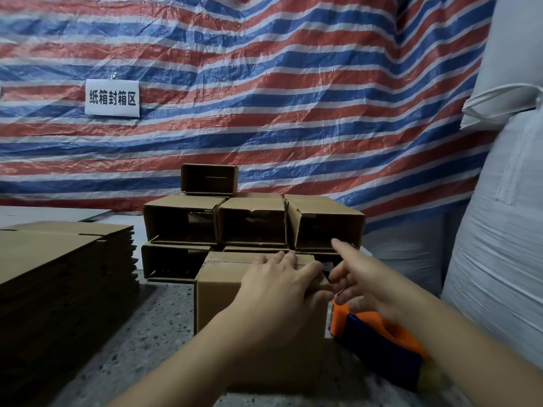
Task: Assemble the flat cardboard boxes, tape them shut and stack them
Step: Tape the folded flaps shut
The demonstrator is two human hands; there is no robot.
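Note:
A brown cardboard box point(223, 301) stands on the speckled floor in front of me. My left hand point(279, 286) lies flat on its top right edge, fingers spread and pressing down. My right hand point(361, 277) is at the box's right side, index finger pointing out, the other fingers pinching what looks like clear tape at the box corner. An orange and blue tape dispenser point(379, 339) lies on the floor right of the box, under my right wrist. Behind stands a stack of assembled boxes point(252, 224) with open ends facing me. A pile of flat cardboard point(58, 265) lies at left.
A red, white and blue striped tarp point(264, 98) hangs behind, with a white paper sign point(112, 98) on it. Large white woven sacks point(499, 230) rise at right. One small box point(209, 179) tops the stack.

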